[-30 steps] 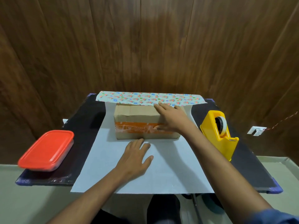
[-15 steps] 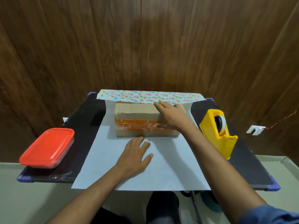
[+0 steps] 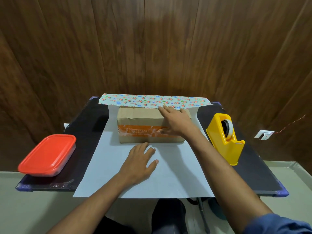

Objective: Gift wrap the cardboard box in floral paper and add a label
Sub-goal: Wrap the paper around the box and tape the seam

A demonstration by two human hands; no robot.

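A brown cardboard box [image 3: 140, 117] with orange "FRAGILE" tape lies on the white underside of the wrapping paper [image 3: 175, 173]. The paper's far edge curls over, showing its floral side [image 3: 135, 100] along the box's back top edge. My right hand [image 3: 175, 122] lies flat across the box's right end, fingertips touching the floral edge and thumb against the front face. Spread flat on the paper just in front of the box is my left hand [image 3: 139, 163].
A yellow tape dispenser [image 3: 225, 138] stands on the black table [image 3: 251, 168] to the right of the paper. A red-lidded plastic container [image 3: 48, 154] sits at the table's left front corner. A wood-panelled wall rises close behind the table.
My right hand's fingers have reached slightly farther back to the floral edge. The left hand stays flat on the paper and the box has not moved.
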